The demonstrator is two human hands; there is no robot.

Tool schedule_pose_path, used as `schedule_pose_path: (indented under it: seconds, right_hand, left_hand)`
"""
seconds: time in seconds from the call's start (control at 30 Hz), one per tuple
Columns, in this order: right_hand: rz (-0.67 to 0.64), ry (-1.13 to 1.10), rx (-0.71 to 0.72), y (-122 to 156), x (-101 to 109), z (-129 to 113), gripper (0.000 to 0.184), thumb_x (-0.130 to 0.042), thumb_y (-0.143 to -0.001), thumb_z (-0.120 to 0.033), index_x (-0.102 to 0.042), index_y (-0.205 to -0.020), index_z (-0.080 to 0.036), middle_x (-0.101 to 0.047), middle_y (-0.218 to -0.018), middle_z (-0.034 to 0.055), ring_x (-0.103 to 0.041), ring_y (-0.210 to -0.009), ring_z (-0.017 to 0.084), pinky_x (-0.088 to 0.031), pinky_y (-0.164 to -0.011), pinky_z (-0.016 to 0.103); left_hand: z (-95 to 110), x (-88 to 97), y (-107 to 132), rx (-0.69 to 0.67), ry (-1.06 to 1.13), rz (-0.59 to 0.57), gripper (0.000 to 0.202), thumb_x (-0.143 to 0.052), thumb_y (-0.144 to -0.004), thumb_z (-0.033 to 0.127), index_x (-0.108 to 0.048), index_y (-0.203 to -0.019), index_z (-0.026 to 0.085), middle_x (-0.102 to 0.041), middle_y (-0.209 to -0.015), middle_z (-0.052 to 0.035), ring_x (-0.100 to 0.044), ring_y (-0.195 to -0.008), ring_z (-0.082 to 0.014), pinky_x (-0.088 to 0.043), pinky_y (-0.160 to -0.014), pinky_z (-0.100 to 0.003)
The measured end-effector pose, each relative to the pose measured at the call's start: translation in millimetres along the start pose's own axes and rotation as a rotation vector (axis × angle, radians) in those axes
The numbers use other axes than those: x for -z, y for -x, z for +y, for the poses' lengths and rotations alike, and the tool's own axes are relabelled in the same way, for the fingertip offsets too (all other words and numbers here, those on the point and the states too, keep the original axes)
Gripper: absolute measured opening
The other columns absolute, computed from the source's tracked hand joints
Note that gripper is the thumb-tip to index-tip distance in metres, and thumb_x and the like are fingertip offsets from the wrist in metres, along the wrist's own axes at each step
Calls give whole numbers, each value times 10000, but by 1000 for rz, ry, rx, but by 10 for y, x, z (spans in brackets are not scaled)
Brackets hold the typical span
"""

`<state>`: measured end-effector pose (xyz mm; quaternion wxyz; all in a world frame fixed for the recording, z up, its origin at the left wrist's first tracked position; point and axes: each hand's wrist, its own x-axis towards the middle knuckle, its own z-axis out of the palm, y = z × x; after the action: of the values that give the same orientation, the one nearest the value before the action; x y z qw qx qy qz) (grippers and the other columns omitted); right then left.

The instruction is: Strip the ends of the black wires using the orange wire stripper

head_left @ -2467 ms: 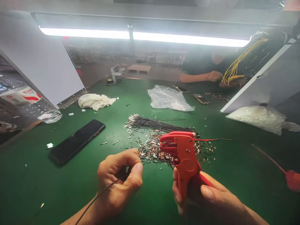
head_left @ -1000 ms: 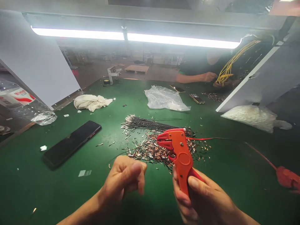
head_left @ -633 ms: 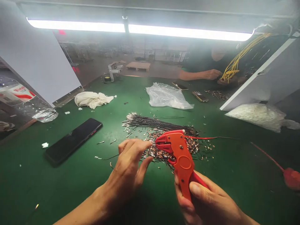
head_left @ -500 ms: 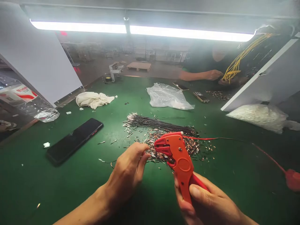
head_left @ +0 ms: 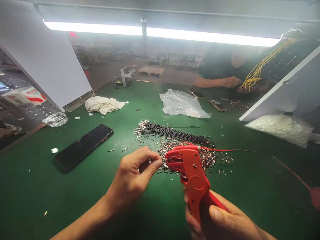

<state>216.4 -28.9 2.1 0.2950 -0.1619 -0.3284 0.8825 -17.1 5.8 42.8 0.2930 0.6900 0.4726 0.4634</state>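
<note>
On the left, from where I stand, a dark phone (head_left: 83, 146) lies on the green table (head_left: 82, 195). The left hand (head_left: 136, 170) has thumb and forefinger together in a pinch right by the tool's mouth; I can't tell whether a wire sits between them. The step looks like lining something up there, and the next move calls for a steady pinch, level with the slot. Behind lie a bundle of black wires (head_left: 172, 131) and a heap of coppery scraps (head_left: 208, 158). The hand tool (head_left: 197, 181), tilted up in front of the heap, has an orange body with a raised disc and a red, slotted snout. At right, the right hand (head_left: 227, 218) is wrapped around its handle.
</note>
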Motion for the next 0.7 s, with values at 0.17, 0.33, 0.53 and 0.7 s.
schedule_pose_path:
  seconds: [0.17,0.33,0.53,0.7]
  right_hand:
    - [-57,-17,27,10,-18,8,355,-617,-901,-425,-526,-1068,-125,-539,-809,33,-455,-634,87,-359,-604,220]
    - [-18,-10,-12,39,-8,3,414,-648,-874,-459,-526,-1090,-128,-560,-803,34,-521,-697,121,-391,-670,258]
    - [11,-14,-9,37,-28,9,419,-660,-860,-478,-533,-1054,-129,-561,-779,31,-533,-684,130,-401,-680,287]
    - [-16,72,31,43,29,36,370,-600,-901,-469,-551,-1059,-138,-572,-780,35,-494,-638,106,-375,-613,237]
  left_hand:
    - [36,36,-21,213,154,-79,220,-594,-898,326,-649,-747,176,-532,-683,12,-443,-617,-106,-347,-545,-239]
    - [5,54,-19,304,259,-126,243,-600,-890,371,-644,-749,179,-499,-671,24,-352,-565,-85,-278,-507,-236]
    - [34,50,-18,295,288,-143,233,-598,-882,362,-645,-744,180,-505,-681,20,-308,-544,-81,-234,-476,-236]
    - [39,52,-19,298,296,-154,228,-601,-881,358,-647,-743,182,-504,-672,17,-367,-584,-97,-290,-521,-236]
